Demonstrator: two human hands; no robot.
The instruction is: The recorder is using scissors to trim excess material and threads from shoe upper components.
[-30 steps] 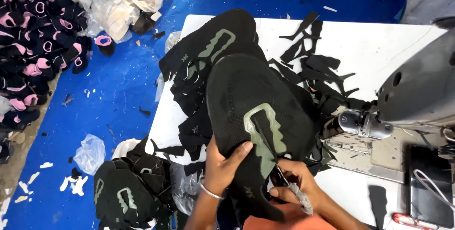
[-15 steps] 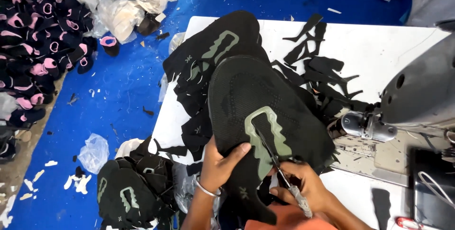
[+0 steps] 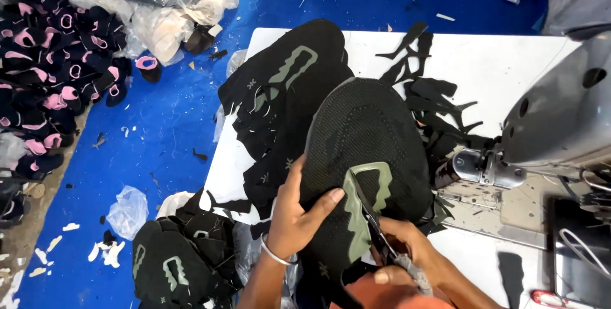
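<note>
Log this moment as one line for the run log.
left hand: holds black knit shoe upper | right hand: scissors cutting at grey-green patch

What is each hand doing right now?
Left hand: closed on the black mesh shoe upper.
Right hand: closed on scissors, blades at the upper's grey patch.

Table: a white table, standing on the blue floor.
On the table, left of the sewing machine: a stack of black shoe uppers.
Beside the machine's near side: black offcuts.
In front of the machine: red-handled scissors.
Floor, far left of the machine: black-and-pink pieces, plastic bags.
</note>
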